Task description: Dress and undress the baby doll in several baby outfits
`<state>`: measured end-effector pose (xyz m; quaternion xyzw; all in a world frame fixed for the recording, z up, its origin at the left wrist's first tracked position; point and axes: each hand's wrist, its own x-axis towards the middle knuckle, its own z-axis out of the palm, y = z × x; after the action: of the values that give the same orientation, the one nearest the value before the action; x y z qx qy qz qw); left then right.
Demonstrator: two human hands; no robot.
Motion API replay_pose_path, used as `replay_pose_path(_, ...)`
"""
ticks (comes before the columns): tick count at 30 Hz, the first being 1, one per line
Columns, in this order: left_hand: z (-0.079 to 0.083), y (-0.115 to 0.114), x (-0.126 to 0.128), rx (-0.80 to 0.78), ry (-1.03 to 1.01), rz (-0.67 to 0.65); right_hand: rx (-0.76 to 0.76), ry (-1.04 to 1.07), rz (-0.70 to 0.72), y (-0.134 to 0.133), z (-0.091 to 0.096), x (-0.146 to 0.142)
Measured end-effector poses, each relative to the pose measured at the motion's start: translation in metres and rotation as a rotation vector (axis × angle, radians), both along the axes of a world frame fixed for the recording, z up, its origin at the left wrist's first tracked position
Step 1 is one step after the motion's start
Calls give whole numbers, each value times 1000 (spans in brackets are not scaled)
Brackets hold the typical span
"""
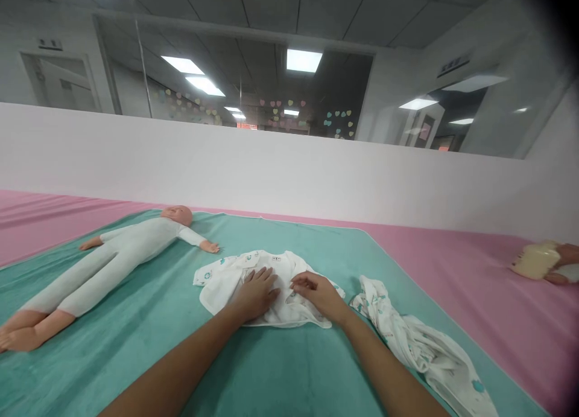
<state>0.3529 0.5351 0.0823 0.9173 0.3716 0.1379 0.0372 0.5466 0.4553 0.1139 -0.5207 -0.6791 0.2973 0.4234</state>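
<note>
A white baby shirt (pixel 289 311) with small teal prints lies spread on the teal blanket (pixel 289 375), its neck pointing away from me. My left hand (pixel 257 293) rests flat on the shirt's front, fingers outstretched. On the right half of the shirt, my right hand (pixel 319 293) has its fingers curled and pinched at the front fabric. A baby doll (pixel 131 248) in a white bodysuit lies on its back at the left. To the right, white printed baby trousers (pixel 407 338) lie crumpled and twisted beside my right forearm.
Pink cloth (pixel 474 278) surrounds the teal blanket. Part of another doll (pixel 538 260) in pale yellow clothing sits at the far right edge. A low white wall (pixel 271 169) with windows above it stands behind.
</note>
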Motion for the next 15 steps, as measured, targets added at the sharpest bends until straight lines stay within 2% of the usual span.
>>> replay_pose_path(2, -1, 2, 1, -16, -3, 11, 54, -14, -154, 7, -6, 15)
replay_pose_path(5, -4, 9, 1, -32, -20, 58, 71, -214, -374, 15, -16, 43)
replay_pose_path(9, -7, 21, -6, -36, -48, 169, -33, -400, -373, 16, -25, 72)
replay_pose_path(12, -2, 23, -9, 13, -97, 275, -40, -351, -426, 16, -27, 81)
replay_pose_path(15, 9, 14, 1, 78, -212, 366, 1, -260, -566, 19, -29, 83)
